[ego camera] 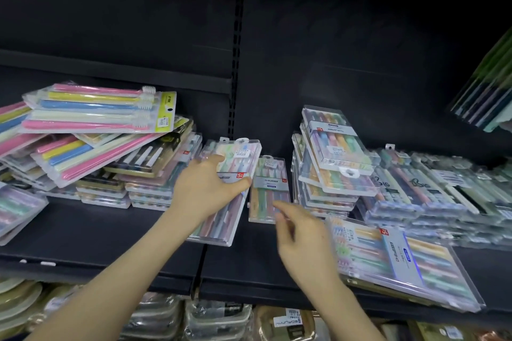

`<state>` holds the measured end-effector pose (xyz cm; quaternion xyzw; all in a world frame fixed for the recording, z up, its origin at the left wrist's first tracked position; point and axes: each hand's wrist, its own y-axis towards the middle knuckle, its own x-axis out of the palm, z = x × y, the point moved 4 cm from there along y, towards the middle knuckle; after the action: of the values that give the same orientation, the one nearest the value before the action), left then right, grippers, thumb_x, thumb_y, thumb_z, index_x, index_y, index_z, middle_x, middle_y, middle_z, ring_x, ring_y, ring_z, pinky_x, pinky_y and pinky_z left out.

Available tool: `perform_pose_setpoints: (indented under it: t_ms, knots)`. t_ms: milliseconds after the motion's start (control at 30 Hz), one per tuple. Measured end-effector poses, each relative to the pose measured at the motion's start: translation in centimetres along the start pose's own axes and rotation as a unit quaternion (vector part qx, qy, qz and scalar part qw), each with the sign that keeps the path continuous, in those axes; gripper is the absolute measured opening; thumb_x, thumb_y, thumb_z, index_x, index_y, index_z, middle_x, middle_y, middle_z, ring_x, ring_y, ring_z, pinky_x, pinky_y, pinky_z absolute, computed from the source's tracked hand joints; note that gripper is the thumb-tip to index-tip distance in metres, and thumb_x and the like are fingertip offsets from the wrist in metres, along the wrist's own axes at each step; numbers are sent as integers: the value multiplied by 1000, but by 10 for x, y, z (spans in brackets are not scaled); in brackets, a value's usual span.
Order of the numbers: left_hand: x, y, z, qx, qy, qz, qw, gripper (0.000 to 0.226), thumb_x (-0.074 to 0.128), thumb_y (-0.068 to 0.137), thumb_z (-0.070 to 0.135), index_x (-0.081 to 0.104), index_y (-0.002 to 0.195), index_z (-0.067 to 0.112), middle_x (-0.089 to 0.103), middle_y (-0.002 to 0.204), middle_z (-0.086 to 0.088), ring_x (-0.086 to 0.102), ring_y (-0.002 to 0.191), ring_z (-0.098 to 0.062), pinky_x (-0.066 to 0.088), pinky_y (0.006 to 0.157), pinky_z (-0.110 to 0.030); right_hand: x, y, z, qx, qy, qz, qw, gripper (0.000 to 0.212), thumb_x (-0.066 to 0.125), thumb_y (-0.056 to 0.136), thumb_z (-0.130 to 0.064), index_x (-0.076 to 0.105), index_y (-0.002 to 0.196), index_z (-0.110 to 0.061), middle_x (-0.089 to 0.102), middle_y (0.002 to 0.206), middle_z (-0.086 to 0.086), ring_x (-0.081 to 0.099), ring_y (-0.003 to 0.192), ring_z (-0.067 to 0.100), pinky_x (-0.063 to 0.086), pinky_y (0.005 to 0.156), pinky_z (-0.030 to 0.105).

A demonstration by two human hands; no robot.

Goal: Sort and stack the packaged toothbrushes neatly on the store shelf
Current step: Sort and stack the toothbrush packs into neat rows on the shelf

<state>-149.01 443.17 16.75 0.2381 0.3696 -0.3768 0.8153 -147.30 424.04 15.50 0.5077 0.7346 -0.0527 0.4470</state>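
The left hand (pixel 205 188) grips a clear toothbrush pack (pixel 238 155) bearing a red "5" tag, thumb across its front, tilted above the black shelf (pixel 83 230). The right hand (pixel 302 235), blurred, with fingers loosely curled and holding nothing, hovers at a second pack (pixel 270 174) lying flat just beside. The stacked packs (pixel 410 188) on the right read "Big".

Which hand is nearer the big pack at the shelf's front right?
Right. The right hand is just beside the big pack, at its left edge; the left hand is farther left, gripping another pack.
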Motion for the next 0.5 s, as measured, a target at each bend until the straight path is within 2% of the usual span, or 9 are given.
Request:
perform_pose_setpoints:
  t_ms: [67, 133, 167, 267, 333, 367, 433, 500]
  knots:
    - [15, 6, 9, 2, 35, -8, 999, 75, 61, 72, 67, 50, 134, 24, 60, 124, -7, 56, 113, -25, 41, 75, -28, -39, -16, 3, -16, -13, 67, 998, 22, 57, 90, -15, 73, 105, -19, 71, 95, -10, 58, 82, -2, 39, 73, -1]
    - [33, 16, 20, 7, 79, -14, 997, 72, 58, 74, 68, 54, 127, 21, 63, 115, -6, 55, 112, -25, 40, 70, -29, -73, -27, 14, -20, -41, 102, 994, 16, 63, 89, -16, 75, 98, -19, 70, 88, -13, 60, 73, -2, 41, 70, -1]
    - [41, 22, 26, 6, 97, -16, 995, 71, 57, 74, 68, 55, 125, 19, 63, 113, -6, 54, 112, -26, 40, 69, -29, -85, -29, 22, -12, -64, 102, 993, 13, 68, 87, -14, 75, 97, -18, 71, 87, -12, 61, 70, -2, 43, 66, 2]
    - [64, 38, 43, -6, 121, -19, 992, 66, 55, 74, 69, 58, 109, 13, 59, 91, -4, 57, 93, -24, 37, 59, -27, -109, -31, 47, -15, -168, 72, 983, 16, 79, 75, -8, 76, 91, -14, 74, 86, -2, 69, 76, 19, 47, 68, 22]
    - [80, 47, 48, -14, 130, -22, 991, 65, 55, 74, 70, 57, 102, 12, 57, 87, -4, 53, 83, -24, 37, 58, -27, -120, -27, 66, -5, -188, 20, 982, 24, 82, 74, -14, 76, 97, -14, 73, 98, 0, 68, 91, 24, 47, 81, 31]
    - [88, 50, 50, -21, 137, -26, 990, 66, 55, 74, 71, 57, 103, 12, 59, 92, -6, 54, 85, -25, 38, 59, -27, -124, -25, 77, 13, -193, -23, 981, 32, 80, 76, -23, 73, 106, -18, 70, 110, -1, 63, 105, 22, 44, 91, 32]
    - [102, 56, 52, -44, 155, -43, 986, 74, 55, 73, 74, 54, 115, 13, 59, 111, -13, 57, 101, -30, 45, 68, -30, -132, -23, 100, 36, -221, -141, 964, 57, 71, 78, -50, 57, 130, -31, 48, 139, -10, 39, 133, 14, 26, 109, 29]
    - [111, 59, 56, -66, 170, -56, 982, 80, 55, 74, 73, 48, 126, 13, 51, 125, -18, 52, 112, -34, 48, 82, -37, -138, -22, 120, 60, -218, -258, 939, 79, 61, 71, -70, 32, 141, -47, 21, 153, -18, 12, 145, 8, 9, 118, 30]
